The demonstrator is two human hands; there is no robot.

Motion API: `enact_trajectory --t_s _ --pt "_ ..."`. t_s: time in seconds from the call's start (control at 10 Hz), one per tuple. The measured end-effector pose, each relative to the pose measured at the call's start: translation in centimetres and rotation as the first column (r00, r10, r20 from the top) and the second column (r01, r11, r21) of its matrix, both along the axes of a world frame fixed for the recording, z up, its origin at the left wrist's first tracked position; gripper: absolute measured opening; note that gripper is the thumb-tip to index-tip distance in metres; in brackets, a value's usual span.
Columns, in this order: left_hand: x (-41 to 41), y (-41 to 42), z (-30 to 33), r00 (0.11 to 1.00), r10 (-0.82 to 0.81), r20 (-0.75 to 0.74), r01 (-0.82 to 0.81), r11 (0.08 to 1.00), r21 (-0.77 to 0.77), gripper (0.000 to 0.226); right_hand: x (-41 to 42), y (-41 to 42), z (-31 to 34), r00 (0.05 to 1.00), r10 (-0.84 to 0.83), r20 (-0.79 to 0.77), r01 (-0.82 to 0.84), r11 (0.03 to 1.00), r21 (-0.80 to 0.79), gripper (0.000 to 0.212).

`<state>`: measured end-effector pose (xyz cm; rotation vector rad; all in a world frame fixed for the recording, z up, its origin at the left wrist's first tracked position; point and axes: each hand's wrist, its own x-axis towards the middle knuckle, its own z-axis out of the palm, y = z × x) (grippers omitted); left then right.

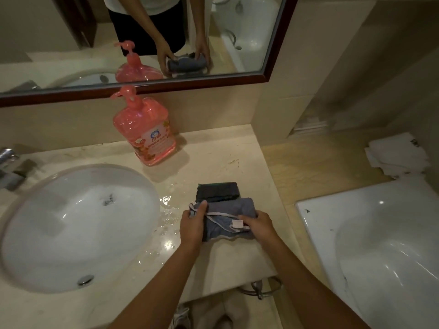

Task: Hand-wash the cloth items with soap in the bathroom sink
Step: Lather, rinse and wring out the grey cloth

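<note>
A folded blue-grey cloth [228, 207] with pale trim and a white label lies on the counter to the right of the sink. My left hand [193, 224] grips its left edge, thumb on top. My right hand [257, 224] holds its right side, fingers curled over the label corner. A darker folded cloth [217, 191] lies just behind it, touching it. The white oval sink [78, 224] holds sudsy water. A pink pump bottle of soap [146, 129] stands at the back of the counter.
Water is pooled on the marble counter [213, 162] between the sink and the cloths. A chrome tap [9, 167] stands at the far left. A mirror [142, 43] hangs above. A white bathtub [380, 245] lies to the right, with white towels [396, 155] behind it.
</note>
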<state>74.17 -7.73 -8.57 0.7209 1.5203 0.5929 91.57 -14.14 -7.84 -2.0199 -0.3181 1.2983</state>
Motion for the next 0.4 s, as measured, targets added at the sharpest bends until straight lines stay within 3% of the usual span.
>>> enact_trajectory --t_s 0.1,0.2,0.3,0.4 --pt "-0.1 0.0 -0.1 0.997 -0.016 -0.074 0.020 0.998 0.058 0.041 0.3 0.0 0.4 0.999 0.010 0.040 -0.012 0.999 0.047 0.023" --pt "-0.5 -0.3 -0.4 0.997 -0.024 -0.073 0.034 0.989 0.141 0.040 0.4 -0.1 0.5 0.998 0.020 0.062 -0.026 0.996 0.086 0.031" --pt "-1.2 -0.3 0.2 0.983 -0.128 -0.129 0.147 0.977 0.154 0.040 0.4 -0.5 1.2 0.995 0.051 0.084 -0.059 0.994 0.095 0.047" --pt "-1.4 -0.2 1.3 0.945 -0.192 -0.265 0.250 0.946 0.208 0.051 0.5 -0.8 2.6 0.985 0.027 0.169 -0.044 0.995 0.094 0.056"
